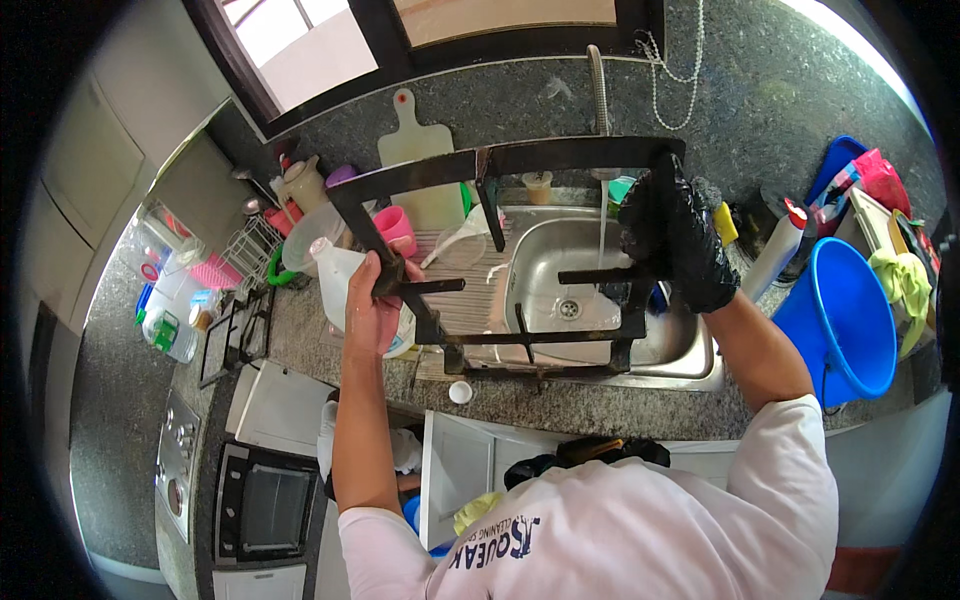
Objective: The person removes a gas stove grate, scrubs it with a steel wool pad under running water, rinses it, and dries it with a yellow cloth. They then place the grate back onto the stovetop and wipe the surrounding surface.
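Note:
A black metal pan support grate (577, 154) is held up in front of me, over the steel sink (544, 255) and its ridged drainboard. My left hand (367, 307) is bare and grips the grate's left side. My right hand (701, 251), in a black plastic glove, has hold of the right side, with its fingers partly hidden behind the bar. Water (602, 217) runs from the flexible faucet (599, 90) into the basin behind the frame. Just behind my left hand stands a white plastic bottle (335, 274).
A blue bucket (855, 322) and a white bottle with a red cap (780, 247) stand at right. Left are a pink cup (392, 223), a dish rack (247, 244) and another grate (238, 326). A white cap (460, 391) lies near the counter edge. Below, a cabinet door (456, 469) hangs open.

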The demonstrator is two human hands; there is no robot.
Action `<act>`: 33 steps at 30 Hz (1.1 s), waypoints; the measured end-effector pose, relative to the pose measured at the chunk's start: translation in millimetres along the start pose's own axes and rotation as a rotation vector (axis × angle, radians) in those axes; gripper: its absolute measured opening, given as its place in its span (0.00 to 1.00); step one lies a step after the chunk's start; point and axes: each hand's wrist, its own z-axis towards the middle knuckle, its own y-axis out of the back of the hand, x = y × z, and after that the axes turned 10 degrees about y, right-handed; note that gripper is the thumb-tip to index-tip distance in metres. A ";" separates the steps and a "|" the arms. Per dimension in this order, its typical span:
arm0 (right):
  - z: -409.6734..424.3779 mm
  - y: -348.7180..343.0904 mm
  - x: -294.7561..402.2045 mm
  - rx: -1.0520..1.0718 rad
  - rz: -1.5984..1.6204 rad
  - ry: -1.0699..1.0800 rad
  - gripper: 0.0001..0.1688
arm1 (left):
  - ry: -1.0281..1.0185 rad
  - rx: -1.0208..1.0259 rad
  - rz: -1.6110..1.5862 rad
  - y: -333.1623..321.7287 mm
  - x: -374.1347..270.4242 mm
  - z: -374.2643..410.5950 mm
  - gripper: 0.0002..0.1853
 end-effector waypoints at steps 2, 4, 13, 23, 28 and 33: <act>8.9 3.6 4.3 0.005 -0.019 0.016 0.22 | -0.021 -0.005 -0.088 0.7 6.5 5.6 0.25; 19.7 8.1 10.1 0.017 -0.049 0.029 0.21 | -0.036 -0.003 -0.152 5.7 14.2 6.9 0.26; 66.8 72.0 -8.0 0.142 -0.410 -0.033 0.16 | -0.012 -0.039 -0.248 -7.0 19.8 13.3 0.25; 111.8 156.1 -217.3 0.563 -0.923 0.167 0.13 | -0.016 -0.167 -0.262 -3.3 30.1 39.4 0.29; 132.1 163.0 -222.0 0.382 -1.024 0.253 0.15 | 0.023 -0.263 -0.217 -6.9 30.2 47.9 0.32; 161.9 142.8 -200.3 0.106 -1.109 0.517 0.22 | -0.003 -0.411 -0.183 2.8 34.0 51.5 0.35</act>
